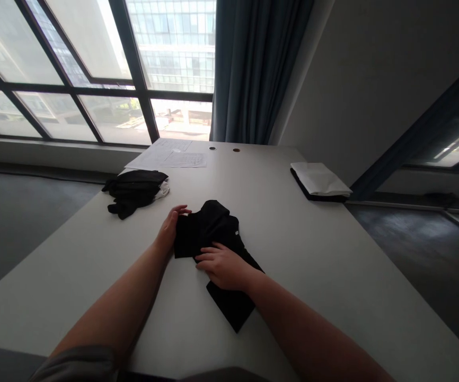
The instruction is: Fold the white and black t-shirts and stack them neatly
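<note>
A black garment [213, 217] lies partly bunched on the white table [277, 223] in front of me. Two straight-edged parts, legs or sleeves, spread from it to the left and to the lower right, and a small white mark shows on its right side. My left hand [168, 229] rests on its edge at the left end, fingers stretched over the upper left corner; the undersides of those fingers are hidden. Across the middle of the cloth lies my right hand [227, 267], palm down with fingers spread, covering part of the lower right piece.
A crumpled dark cloth pile [136, 191] with a white bit sits at the table's left edge. Printed papers [174, 154] lie at the far left end. On the right is a folded white cloth [319, 178] over a black one. Windows and a blue curtain [253, 69] stand behind.
</note>
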Action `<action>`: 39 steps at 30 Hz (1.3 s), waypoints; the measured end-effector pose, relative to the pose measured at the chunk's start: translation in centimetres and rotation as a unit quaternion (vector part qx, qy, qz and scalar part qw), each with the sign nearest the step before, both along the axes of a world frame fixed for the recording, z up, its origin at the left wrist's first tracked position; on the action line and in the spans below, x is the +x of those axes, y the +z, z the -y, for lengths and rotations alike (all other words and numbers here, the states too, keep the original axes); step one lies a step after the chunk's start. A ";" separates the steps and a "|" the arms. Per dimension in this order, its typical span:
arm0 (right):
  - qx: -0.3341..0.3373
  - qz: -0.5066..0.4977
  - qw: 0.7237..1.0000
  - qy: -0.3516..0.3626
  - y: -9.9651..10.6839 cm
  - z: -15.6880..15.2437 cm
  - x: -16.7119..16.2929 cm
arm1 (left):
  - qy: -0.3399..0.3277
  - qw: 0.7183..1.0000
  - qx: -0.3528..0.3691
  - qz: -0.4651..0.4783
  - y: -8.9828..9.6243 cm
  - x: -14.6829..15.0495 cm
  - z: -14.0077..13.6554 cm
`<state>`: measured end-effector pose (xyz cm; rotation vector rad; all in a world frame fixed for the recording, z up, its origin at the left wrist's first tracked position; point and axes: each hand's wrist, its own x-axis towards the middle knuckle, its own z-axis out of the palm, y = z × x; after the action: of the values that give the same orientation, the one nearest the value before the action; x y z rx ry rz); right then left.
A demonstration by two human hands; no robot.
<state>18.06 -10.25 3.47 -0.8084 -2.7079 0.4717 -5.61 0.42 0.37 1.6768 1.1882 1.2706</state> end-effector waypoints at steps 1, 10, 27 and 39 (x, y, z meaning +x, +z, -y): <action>0.008 -0.014 1.000 -0.001 -0.1 0.1 0.0 | -0.023 0.999 0.002 -0.044 -0.1 0.0 0.0; 0.077 -0.178 0.925 -0.327 -1.6 -4.7 6.3 | -0.033 0.905 0.027 -0.423 0.1 1.3 0.7; -0.175 -0.438 0.819 -0.328 -3.1 -6.1 7.2 | 0.037 0.903 0.088 -0.418 -0.3 0.0 -0.1; 0.020 -0.256 0.872 -0.417 1.8 -4.7 10.4 | 0.192 0.897 0.169 -0.360 1.9 -1.5 0.2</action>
<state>28.42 -5.58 5.31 -1.4692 -1.6636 0.3420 -7.10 0.26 2.24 2.3754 1.8891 1.1479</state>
